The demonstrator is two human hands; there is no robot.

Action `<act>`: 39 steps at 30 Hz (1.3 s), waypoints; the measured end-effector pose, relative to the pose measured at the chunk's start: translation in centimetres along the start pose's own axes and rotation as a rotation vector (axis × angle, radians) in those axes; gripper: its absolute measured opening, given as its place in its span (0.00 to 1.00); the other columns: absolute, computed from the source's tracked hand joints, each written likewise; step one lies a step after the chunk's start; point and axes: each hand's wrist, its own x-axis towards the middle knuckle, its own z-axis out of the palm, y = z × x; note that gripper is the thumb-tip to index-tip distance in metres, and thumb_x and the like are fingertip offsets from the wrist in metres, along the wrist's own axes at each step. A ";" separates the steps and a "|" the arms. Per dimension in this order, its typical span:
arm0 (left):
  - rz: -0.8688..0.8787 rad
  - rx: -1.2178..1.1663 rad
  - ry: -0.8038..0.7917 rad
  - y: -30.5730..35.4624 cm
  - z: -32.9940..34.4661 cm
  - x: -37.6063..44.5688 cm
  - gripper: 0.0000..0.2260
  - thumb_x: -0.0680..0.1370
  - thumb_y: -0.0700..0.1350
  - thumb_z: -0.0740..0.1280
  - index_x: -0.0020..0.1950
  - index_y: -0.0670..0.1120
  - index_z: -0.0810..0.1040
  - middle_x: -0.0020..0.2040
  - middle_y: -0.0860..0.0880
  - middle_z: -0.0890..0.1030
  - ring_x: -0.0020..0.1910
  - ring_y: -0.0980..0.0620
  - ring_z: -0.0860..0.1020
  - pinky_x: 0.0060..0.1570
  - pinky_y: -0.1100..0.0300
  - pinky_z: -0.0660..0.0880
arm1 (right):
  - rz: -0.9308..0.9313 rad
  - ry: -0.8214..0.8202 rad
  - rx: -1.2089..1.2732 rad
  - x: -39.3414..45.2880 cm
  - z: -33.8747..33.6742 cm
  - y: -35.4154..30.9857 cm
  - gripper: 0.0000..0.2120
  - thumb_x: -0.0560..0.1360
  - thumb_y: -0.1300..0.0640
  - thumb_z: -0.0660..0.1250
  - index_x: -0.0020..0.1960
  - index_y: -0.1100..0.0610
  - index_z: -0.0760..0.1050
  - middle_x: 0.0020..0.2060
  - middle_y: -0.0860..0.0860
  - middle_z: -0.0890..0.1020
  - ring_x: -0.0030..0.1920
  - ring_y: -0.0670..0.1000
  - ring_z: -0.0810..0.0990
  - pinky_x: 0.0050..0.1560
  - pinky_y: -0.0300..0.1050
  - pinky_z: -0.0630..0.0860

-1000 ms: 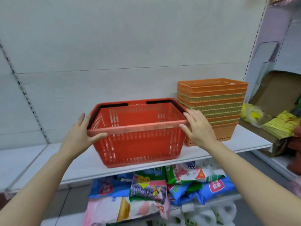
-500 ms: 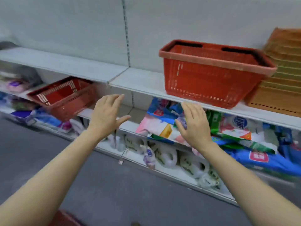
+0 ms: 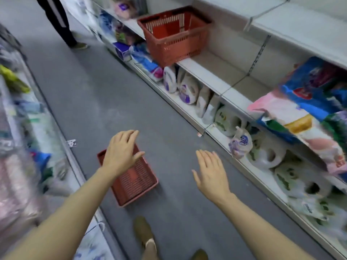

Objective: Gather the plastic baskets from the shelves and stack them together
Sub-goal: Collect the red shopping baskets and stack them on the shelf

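Both hands are held out, palms down, over a grey aisle floor [image 3: 90, 94], and nothing is gripped by either. The left hand [image 3: 120, 156] is seen with its fingers spread and loosely extended; it is pictured in front of a low red basket [image 3: 134, 182] that lies on the floor, though whether the basket is touched cannot be told from this view. The right hand [image 3: 210, 173] is likewise held flat with the fingers slightly apart, over bare floor and well apart from that basket.

A second, deeper red basket [image 3: 174, 34] is seen on the middle shelf [image 3: 204, 72] at the right of the aisle, upright, with part of its base overhanging the shelf edge. Beside and below it, soft packets in blue, white and purple [image 3: 148, 62] are stacked, and packs of paper rolls [image 3: 266, 156] are lined along the bottom shelf. Further colourful bags [image 3: 300, 113] are piled on the middle shelf nearer the camera.

At the left edge, another rack of goods is shown, badly blurred. The wearer's shoes [image 3: 144, 233] are seen at the bottom of the view, and the dark-trousered legs of another person [image 3: 58, 19] are seen at the far end of the aisle.
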 end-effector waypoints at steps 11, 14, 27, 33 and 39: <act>-0.160 -0.018 -0.150 -16.2 10.8 -5.3 0.35 0.69 0.54 0.78 0.70 0.37 0.74 0.65 0.38 0.77 0.64 0.36 0.75 0.65 0.41 0.71 | 0.005 -0.329 0.063 4.1 16.6 -14.4 0.26 0.70 0.52 0.61 0.62 0.66 0.76 0.56 0.60 0.81 0.56 0.62 0.79 0.66 0.56 0.62; -0.206 -0.029 -0.171 -18.7 14.8 -6.1 0.34 0.69 0.54 0.77 0.70 0.37 0.74 0.66 0.38 0.77 0.65 0.37 0.75 0.66 0.42 0.71 | 0.053 -0.385 0.070 4.0 21.1 -16.7 0.26 0.70 0.51 0.57 0.62 0.65 0.76 0.53 0.59 0.81 0.54 0.61 0.79 0.65 0.56 0.64; -0.378 -0.083 -0.234 -23.2 36.0 -8.3 0.33 0.71 0.55 0.76 0.71 0.39 0.74 0.67 0.40 0.77 0.66 0.38 0.75 0.64 0.43 0.72 | 0.388 -0.715 0.149 0.2 46.7 -23.1 0.36 0.55 0.53 0.80 0.58 0.69 0.78 0.39 0.60 0.80 0.37 0.60 0.80 0.35 0.52 0.79; -0.354 -0.052 -0.229 -25.7 42.9 -8.1 0.32 0.71 0.53 0.76 0.70 0.38 0.74 0.67 0.38 0.76 0.65 0.36 0.75 0.64 0.42 0.72 | 0.922 -0.663 0.502 -1.0 53.8 -26.1 0.47 0.74 0.48 0.70 0.77 0.67 0.45 0.61 0.65 0.69 0.53 0.67 0.77 0.49 0.53 0.75; -0.314 -0.045 -0.264 -26.2 46.3 -7.8 0.32 0.73 0.54 0.74 0.71 0.39 0.73 0.67 0.39 0.75 0.65 0.38 0.74 0.65 0.43 0.71 | 1.145 -0.457 0.644 -0.9 57.1 -27.4 0.50 0.73 0.59 0.71 0.77 0.59 0.35 0.65 0.68 0.62 0.53 0.71 0.74 0.51 0.54 0.74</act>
